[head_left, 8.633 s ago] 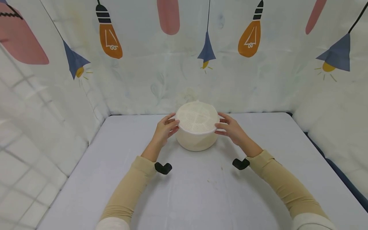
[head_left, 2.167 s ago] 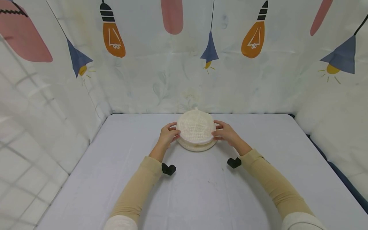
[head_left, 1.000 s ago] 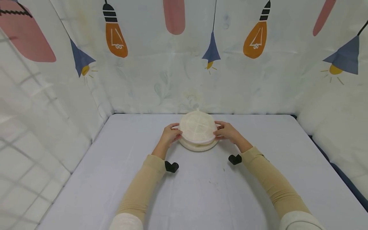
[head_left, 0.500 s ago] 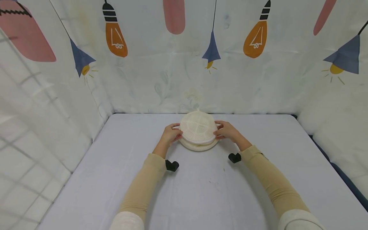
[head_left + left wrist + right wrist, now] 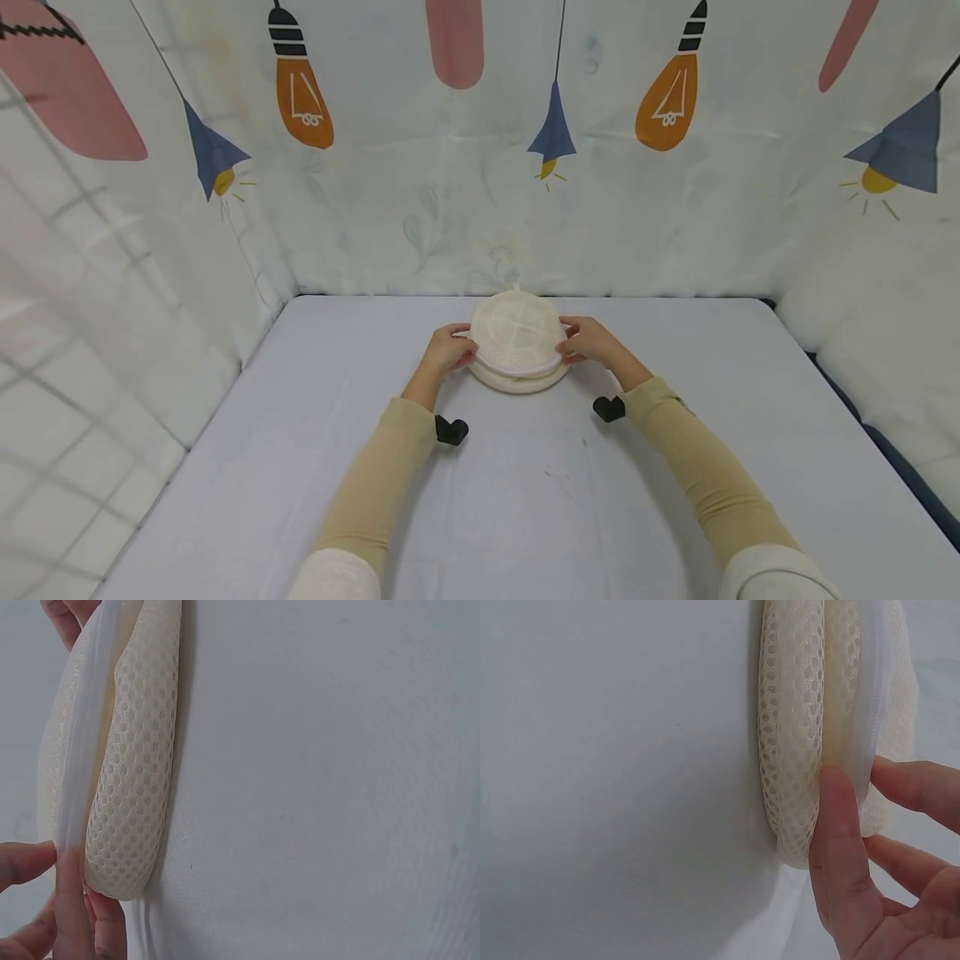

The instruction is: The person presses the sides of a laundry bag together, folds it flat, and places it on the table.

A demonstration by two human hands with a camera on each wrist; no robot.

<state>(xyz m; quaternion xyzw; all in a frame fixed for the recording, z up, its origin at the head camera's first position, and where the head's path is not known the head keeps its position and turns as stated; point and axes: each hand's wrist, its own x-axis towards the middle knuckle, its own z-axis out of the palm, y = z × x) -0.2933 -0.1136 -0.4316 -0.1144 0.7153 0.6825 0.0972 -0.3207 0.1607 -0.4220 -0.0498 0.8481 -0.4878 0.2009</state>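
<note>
A round cream mesh laundry bag (image 5: 516, 332) sits squashed down near the table's far edge. Its top disc overlaps a bulging lower fold (image 5: 135, 780), and a white zip band (image 5: 81, 742) runs round the upper rim. At the bag's left side my left hand (image 5: 444, 352) pinches that rim between thumb and fingers. My right hand (image 5: 597, 346) grips the opposite side, its thumb (image 5: 840, 810) against the band in the right wrist view. A small loop (image 5: 516, 287) sticks up behind the top disc. The bag's underside is hidden.
The table (image 5: 510, 500) has a white cloth over it, with a few faint marks in front of the bag. A white curtain (image 5: 360, 225) printed with lamps and bulbs hangs right behind the far edge. Black wrist pieces (image 5: 452, 431) jut from both beige sleeves.
Earlier the bag stood tall like a drum; by about two seconds ago it had been pressed down into flat folds. Since then bag and hands have hardly moved.
</note>
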